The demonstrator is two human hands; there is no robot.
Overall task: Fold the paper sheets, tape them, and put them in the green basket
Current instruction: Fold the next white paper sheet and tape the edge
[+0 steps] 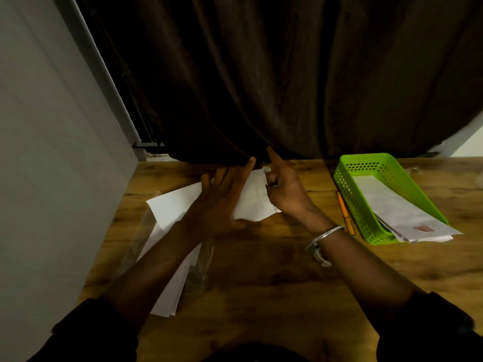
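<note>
- Head view looks down on a wooden table (261,270) with a dark curtain (261,74) hanging along its far edge and a grey wall (52,152) at left.
- Both bare forearms reach from the near edge toward the far middle of the table.
- Left hand (222,202) lies flat with fingers spread, pressing down on a folded white paper sheet (254,199); it grips nothing.
- Right hand (283,186) pinches the sheet's right edge between thumb and bent fingers, with its index finger pointing up and away. A small pale scrap, perhaps tape, shows at the fingertips; it is too small to be sure.
- A metal bangle (324,236) circles the right wrist.
- Loose white sheets (170,210) lie spread under the left forearm, at left of the folded one.
- Green basket (366,163) sits at far right, well apart from the hands, holding several folded papers (392,202) that overhang its near end.
- An orange pencil (345,212) lies just left of the basket.
</note>
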